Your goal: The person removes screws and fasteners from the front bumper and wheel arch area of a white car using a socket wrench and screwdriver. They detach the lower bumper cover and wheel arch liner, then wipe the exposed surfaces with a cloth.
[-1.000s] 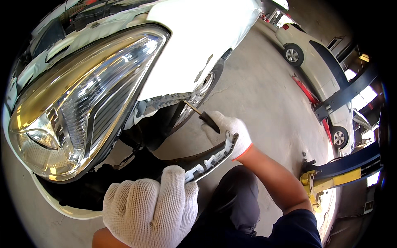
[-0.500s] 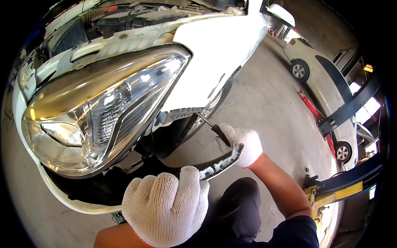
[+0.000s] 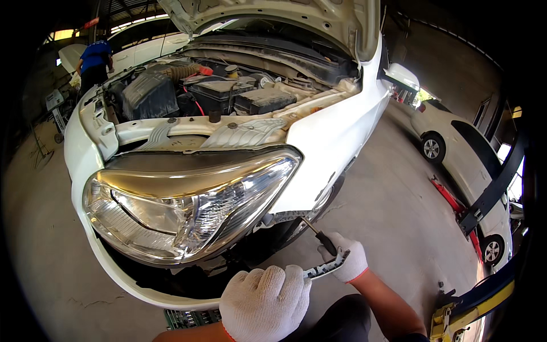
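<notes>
Tilting upward, the view now takes in the raised hood point(image 3: 268, 20), the open engine bay point(image 3: 211, 94) and a co-worker in a blue top point(image 3: 96, 56), where a moment ago the headlight point(image 3: 191, 208) and the hands filled more of it. For the work in hand little changes: both gloved hands keep their places at the loose corner of the white bumper cover point(image 3: 81, 165), below the headlight, so its end is held away from the fender point(image 3: 322, 162). The left hand point(image 3: 265, 302) has its fingers curled tight over the edge of the cover, and a pale toothed strip point(image 3: 322, 269) along that edge runs out from the fist toward the other hand. The right hand point(image 3: 348, 259) is closed around the black handle of a screwdriver point(image 3: 327, 243), just behind the strip's far end, its shaft slanting up and leftward to the grey bracket point(image 3: 288, 216) beneath the fender. The tip is small in this view, so whether it touches the bracket or only stops beside it I cannot tell. On the floor under the cover, left of the left hand, lies a green tool case point(image 3: 191, 318).
</notes>
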A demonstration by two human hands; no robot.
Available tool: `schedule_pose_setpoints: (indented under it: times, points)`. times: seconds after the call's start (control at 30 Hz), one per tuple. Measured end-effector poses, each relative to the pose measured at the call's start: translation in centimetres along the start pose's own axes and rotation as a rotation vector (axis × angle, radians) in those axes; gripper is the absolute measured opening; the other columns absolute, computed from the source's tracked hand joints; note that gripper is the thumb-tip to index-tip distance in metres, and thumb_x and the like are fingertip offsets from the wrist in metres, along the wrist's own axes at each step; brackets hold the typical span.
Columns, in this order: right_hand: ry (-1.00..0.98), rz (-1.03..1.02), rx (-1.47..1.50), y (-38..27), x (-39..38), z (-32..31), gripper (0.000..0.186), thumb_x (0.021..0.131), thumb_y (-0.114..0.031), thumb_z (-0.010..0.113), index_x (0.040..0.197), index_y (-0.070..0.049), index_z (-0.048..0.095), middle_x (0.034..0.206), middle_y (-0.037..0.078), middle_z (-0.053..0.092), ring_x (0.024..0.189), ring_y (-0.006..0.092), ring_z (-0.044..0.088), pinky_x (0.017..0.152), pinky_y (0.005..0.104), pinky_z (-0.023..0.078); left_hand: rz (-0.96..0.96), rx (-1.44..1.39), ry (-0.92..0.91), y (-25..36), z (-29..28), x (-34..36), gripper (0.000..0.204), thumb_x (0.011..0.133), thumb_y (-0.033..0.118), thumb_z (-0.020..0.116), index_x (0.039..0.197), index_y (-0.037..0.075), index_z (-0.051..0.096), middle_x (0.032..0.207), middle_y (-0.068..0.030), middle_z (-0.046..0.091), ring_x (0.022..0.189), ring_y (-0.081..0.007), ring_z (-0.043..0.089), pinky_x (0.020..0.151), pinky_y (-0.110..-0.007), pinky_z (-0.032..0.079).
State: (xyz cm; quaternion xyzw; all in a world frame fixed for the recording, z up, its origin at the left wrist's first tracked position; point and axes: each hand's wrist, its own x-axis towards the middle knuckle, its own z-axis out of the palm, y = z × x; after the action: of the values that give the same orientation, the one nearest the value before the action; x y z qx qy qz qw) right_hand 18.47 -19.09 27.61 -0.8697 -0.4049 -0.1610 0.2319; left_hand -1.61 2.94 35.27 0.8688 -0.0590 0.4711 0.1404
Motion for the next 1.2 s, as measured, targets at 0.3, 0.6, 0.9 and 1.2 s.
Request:
schedule_pose_setpoints:
  times: [0.3,0.6,0.9,1.2]
  points:
    - [-0.118,0.0,0.261,0.1,0.1,-0.3,0.025,0.111,-0.028,0.068,0.121,-0.006,0.071,0.072,0.007,0.061,0.061,0.0182,0.064,0.058,0.0397,0.052,0.001,0.02,-0.031,0.8,-1.1,1.0,0.019,0.088,0.024,0.084,0.095,0.011,0.072,0.074,-0.0026,0.049,0.054,-0.0209,0.054,0.049,-0.038,0.039]
    - [-0.433,0.776,1.237,-0.5,-0.2,-0.9,0.031,0.107,-0.028,0.071,0.124,-0.003,0.07,0.069,0.002,0.058,0.05,0.0152,0.051,0.049,0.0331,0.04,-0.025,-0.004,-0.024,0.3,-0.7,0.3,0.017,0.087,0.022,0.083,0.094,0.011,0.072,0.074,-0.003,0.048,0.053,-0.022,0.053,0.05,-0.039,0.04]
    - [-0.409,0.545,0.868,-0.9,0.6,-1.7,0.033,0.107,-0.033,0.07,0.127,-0.006,0.071,0.073,-0.003,0.059,0.054,0.0153,0.055,0.053,0.0329,0.046,-0.026,0.048,-0.038,0.7,-1.1,1.2,0.019,0.083,0.02,0.085,0.096,0.012,0.073,0.075,-0.003,0.047,0.053,-0.0227,0.052,0.05,-0.039,0.038]
    - [-0.179,0.263,0.725,1.2,-1.1,2.5,0.022,0.109,-0.028,0.068,0.112,-0.006,0.07,0.071,-0.004,0.058,0.057,0.0154,0.059,0.054,0.0372,0.049,-0.025,0.041,-0.024,0.9,-0.2,1.0,0.021,0.079,0.018,0.084,0.096,0.012,0.074,0.077,-0.0031,0.047,0.053,-0.0226,0.052,0.051,-0.039,0.037]
